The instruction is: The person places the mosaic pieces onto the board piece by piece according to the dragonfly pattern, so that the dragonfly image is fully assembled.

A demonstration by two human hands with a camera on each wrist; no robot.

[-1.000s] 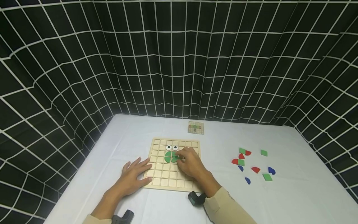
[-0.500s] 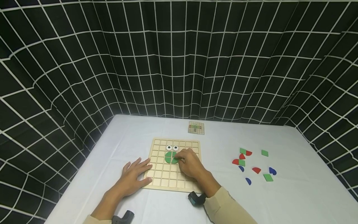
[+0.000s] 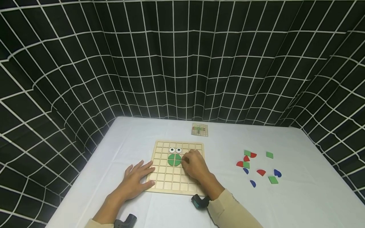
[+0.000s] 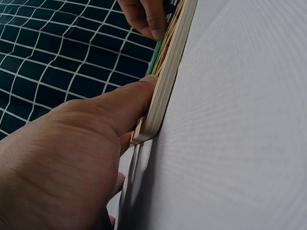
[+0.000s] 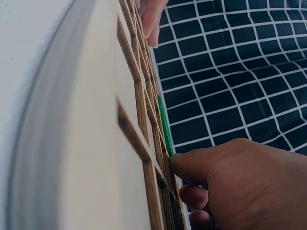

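A wooden grid board (image 3: 168, 185) lies on the white table. Two eye discs (image 3: 178, 150) sit side by side in its upper cells, and below them green quarter-circle pieces (image 3: 171, 162) form a disc. My left hand (image 3: 137, 179) rests with spread fingers on the board's left edge; its thumb (image 4: 139, 91) lies over the lower corner. At the disc's right side is my right hand (image 3: 195, 164), fingers loosely bent, with no piece visible between them. In the right wrist view its thumb tip (image 5: 180, 163) is right at the end of the green edge (image 5: 165, 124).
A small pattern card (image 3: 199, 129) lies behind the board. To the right are scattered flat pieces: red quarter-circles (image 3: 260, 172), green squares (image 3: 272, 180) and blue pieces (image 3: 252, 183). A black curtain with white grid lines (image 3: 182, 63) stands around the table.
My right hand has drawn slightly right, off the green disc. The lower-right green piece, tilted in its fingers a second ago, now lies flat. My left hand has stayed put.
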